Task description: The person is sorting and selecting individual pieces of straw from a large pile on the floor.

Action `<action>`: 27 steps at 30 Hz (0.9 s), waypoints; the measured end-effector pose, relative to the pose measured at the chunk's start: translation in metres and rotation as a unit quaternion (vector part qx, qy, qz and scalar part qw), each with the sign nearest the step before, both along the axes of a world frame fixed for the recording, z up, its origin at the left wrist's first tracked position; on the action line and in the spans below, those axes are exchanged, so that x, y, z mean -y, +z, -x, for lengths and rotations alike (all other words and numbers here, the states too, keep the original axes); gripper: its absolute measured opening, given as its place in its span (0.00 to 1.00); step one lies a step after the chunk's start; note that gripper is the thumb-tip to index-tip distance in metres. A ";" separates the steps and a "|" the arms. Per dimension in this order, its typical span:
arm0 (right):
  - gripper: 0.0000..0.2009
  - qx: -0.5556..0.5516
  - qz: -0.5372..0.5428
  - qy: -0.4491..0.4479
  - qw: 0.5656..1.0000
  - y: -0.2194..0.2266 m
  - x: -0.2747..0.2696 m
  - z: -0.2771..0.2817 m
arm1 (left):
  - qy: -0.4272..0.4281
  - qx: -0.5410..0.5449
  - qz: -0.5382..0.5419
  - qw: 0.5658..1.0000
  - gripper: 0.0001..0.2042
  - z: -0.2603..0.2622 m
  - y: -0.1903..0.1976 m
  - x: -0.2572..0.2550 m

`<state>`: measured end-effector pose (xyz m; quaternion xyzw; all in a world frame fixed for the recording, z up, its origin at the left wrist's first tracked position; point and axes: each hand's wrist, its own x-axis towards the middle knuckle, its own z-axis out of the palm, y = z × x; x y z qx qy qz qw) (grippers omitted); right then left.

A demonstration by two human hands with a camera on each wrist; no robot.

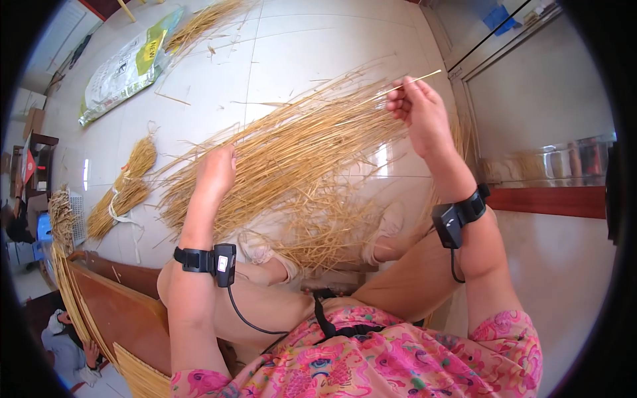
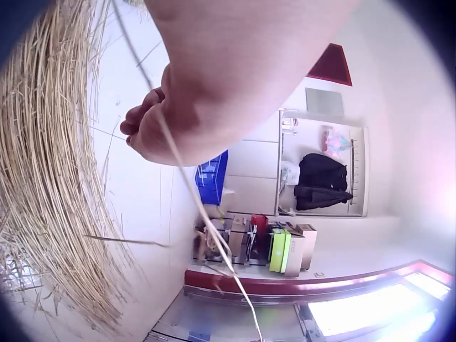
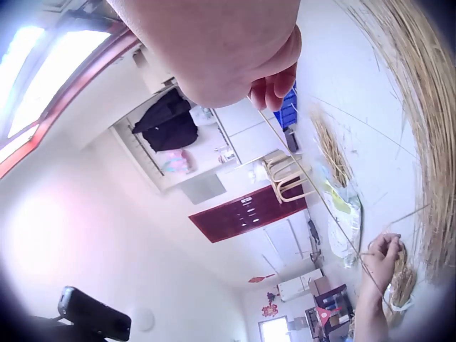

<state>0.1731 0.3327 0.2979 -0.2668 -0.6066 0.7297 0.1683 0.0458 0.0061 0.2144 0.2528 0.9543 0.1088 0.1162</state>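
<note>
My right hand [image 1: 424, 116], raised over the far right end of a loose spread of straw [image 1: 285, 149], pinches a thin straw stalk [image 1: 428, 74] between thumb and fingers. The stalk's tip sticks out past that hand; in the right wrist view the stalk [image 3: 313, 185] slants down toward my left hand [image 3: 383, 256]. That left hand [image 1: 217, 171] is over the left part of the spread, fingers curled in and thumb against them at the stalk. Across the left wrist view the stalk [image 2: 187, 174] runs in front of the hand, which hides part of its grip.
A tied straw bundle [image 1: 126, 189] lies left on the tiled floor. Behind it is a printed plastic sack [image 1: 126, 73] with more straw. Broken straw litters the floor between my feet. A brown wooden panel [image 1: 123, 305] stands at left, a glass-fronted cabinet [image 1: 544, 99] at right.
</note>
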 end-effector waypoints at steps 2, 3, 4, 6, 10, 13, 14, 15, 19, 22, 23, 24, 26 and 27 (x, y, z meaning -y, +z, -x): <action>0.12 -0.010 -0.013 -0.001 1.000 0.009 -0.011 -0.003 | 0.017 0.013 0.023 1.000 0.04 0.002 0.003 0.002; 0.12 -0.013 -0.018 0.001 1.000 0.013 -0.016 -0.004 | 0.008 -0.002 0.000 1.000 0.04 0.002 0.002 0.004; 0.12 -0.015 -0.023 0.002 1.000 0.016 -0.020 -0.006 | -0.001 -0.017 -0.022 1.000 0.05 0.002 0.000 0.007; 0.12 -0.016 -0.031 0.003 0.999 0.019 -0.023 -0.006 | -0.024 -0.043 -0.071 0.996 0.08 0.005 0.000 0.009; 0.12 0.003 -0.046 0.005 0.999 0.018 -0.023 -0.005 | 0.000 0.147 -0.252 0.957 0.10 0.003 0.025 -0.012; 0.12 0.024 -0.077 -0.009 0.997 0.015 -0.020 -0.001 | -0.013 0.322 -0.353 0.878 0.11 -0.018 0.043 -0.036; 0.12 0.031 -0.092 -0.016 0.995 0.013 -0.019 0.000 | -0.032 0.358 -0.374 0.855 0.12 -0.025 0.044 -0.040; 0.12 0.031 -0.098 -0.022 0.994 0.012 -0.020 0.002 | -0.048 0.333 -0.337 0.879 0.11 -0.032 0.044 -0.045; 0.12 0.033 -0.096 -0.035 0.994 0.003 -0.020 0.004 | -0.070 0.305 -0.339 0.887 0.09 -0.044 0.021 -0.056; 0.11 0.031 -0.069 0.013 0.997 0.000 -0.009 0.005 | -0.053 0.335 -0.370 0.865 0.07 -0.049 0.013 -0.061; 0.11 0.029 -0.061 0.036 0.997 0.000 -0.002 0.005 | -0.049 0.344 -0.367 0.863 0.07 -0.051 0.015 -0.063; 0.10 0.046 -0.065 0.087 0.993 -0.003 0.008 0.004 | -0.052 0.339 -0.372 0.863 0.07 -0.052 0.014 -0.065; 0.09 0.077 -0.074 0.189 0.976 -0.015 0.032 0.001 | -0.059 0.327 -0.382 0.862 0.06 -0.053 0.013 -0.068; 0.09 0.086 -0.072 0.210 0.971 -0.020 0.042 0.000 | -0.066 0.325 -0.388 0.860 0.06 -0.053 0.012 -0.070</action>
